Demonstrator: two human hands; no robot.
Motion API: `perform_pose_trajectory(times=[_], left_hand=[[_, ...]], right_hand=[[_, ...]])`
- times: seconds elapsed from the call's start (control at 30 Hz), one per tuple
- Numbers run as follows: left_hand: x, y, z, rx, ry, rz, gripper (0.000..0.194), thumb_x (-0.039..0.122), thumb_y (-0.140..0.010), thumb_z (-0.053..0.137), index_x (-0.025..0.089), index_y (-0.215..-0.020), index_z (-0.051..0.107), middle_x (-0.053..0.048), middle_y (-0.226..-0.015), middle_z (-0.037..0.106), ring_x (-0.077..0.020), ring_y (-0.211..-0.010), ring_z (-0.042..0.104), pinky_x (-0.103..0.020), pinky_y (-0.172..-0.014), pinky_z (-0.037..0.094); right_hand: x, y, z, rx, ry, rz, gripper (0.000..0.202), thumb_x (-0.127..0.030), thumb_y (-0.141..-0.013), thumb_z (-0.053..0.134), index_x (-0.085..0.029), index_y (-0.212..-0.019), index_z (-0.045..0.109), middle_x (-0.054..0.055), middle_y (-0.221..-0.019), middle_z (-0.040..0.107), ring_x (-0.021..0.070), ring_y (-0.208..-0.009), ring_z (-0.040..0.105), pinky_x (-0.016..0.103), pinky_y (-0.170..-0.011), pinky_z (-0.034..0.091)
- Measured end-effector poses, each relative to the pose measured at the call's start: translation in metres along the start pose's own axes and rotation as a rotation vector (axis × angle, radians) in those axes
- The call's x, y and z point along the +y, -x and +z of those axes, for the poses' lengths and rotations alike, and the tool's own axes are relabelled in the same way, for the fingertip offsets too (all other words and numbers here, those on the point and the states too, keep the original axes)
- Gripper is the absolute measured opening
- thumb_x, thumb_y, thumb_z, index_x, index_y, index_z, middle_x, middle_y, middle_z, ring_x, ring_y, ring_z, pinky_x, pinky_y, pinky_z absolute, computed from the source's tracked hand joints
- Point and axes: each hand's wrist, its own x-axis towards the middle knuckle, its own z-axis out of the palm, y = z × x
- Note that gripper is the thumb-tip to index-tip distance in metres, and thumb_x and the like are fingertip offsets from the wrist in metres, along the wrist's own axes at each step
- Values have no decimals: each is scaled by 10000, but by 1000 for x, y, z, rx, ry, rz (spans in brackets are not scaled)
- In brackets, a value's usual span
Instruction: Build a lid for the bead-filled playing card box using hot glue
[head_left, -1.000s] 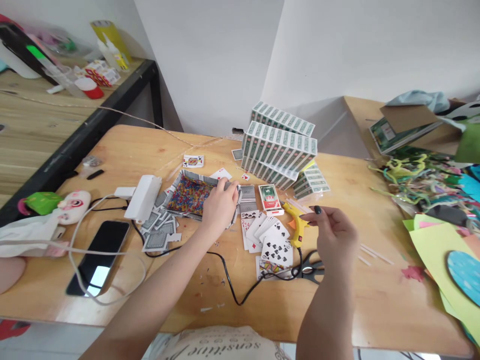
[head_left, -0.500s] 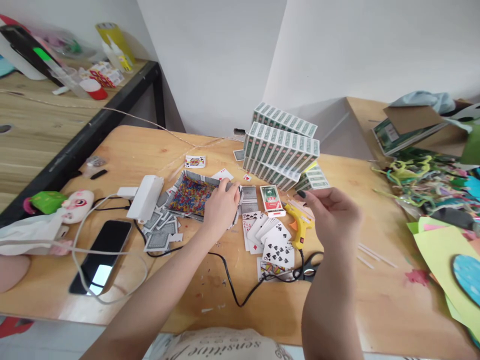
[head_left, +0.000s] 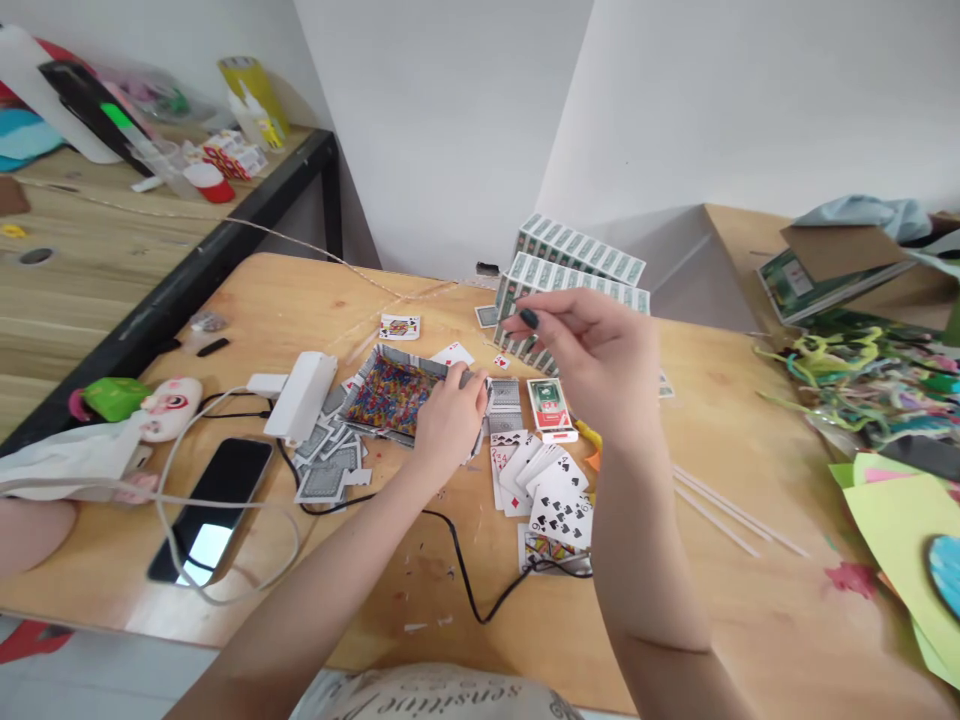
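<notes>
My left hand (head_left: 451, 418) grips the right end of a shallow tray (head_left: 369, 362) whose walls look made of grey-backed playing cards. Many small coloured bits cover the tray's floor. My right hand (head_left: 596, 350) is raised in a pinch over the table, in front of the stacked green-and-white card boxes (head_left: 577, 268). Whatever its fingertips hold, if anything, is too small to make out. Below it stands a red-and-green card box (head_left: 550, 408). Fanned playing cards (head_left: 551, 485) lie nearby, and a yellow glue gun (head_left: 589, 436) is mostly hidden behind my right forearm.
On the left lie a phone (head_left: 214, 510), a white power adapter (head_left: 301, 396) and looping cables. White glue sticks (head_left: 739, 515) rest on the right, near colourful pipe cleaners (head_left: 862, 385) and yellow paper (head_left: 900, 530). A black cord (head_left: 461, 560) crosses the front of the table.
My right hand has moved left and up, from above the glue gun to in front of the box stack. My left hand stays on the tray. The view has shifted slightly.
</notes>
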Motion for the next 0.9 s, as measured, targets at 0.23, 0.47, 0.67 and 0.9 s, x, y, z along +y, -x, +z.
perform_pose_trajectory(times=[0.23,0.47,0.67,0.9], left_hand=[[-2,-4,3,-94,-26,-68,357,278,-927,314,148,-1053,623,-140,-1114,599,-265,-1003,570,-351,-781,466],[-1,-3,1,-177,-17,-57,426,268,-936,256,104,-1027,638,-152,-918,666,-267,-860,628,-375,-728,477],[0,-1,3,-69,-12,-77,397,313,-934,292,177,-1004,659,-122,-942,630,-234,-945,595,-313,-735,486],[1,0,2,0,-41,-31,355,303,-934,303,227,-1109,602,-88,-1213,517,-206,-933,573,-292,-719,482]], right_hand=[[-14,-27,62,-391,68,-248,202,-130,-825,486,-178,-857,680,-10,-850,701,99,-797,635,219,-745,469],[30,-44,109,-837,412,-133,285,84,-635,510,-154,-606,664,-50,-572,649,95,-601,583,209,-621,402],[15,-52,90,-785,336,-182,229,-28,-721,527,-201,-698,675,-25,-689,682,107,-642,572,232,-656,399],[11,-32,42,-517,205,-118,219,-179,-816,485,-195,-895,688,16,-841,690,115,-700,607,262,-723,451]])
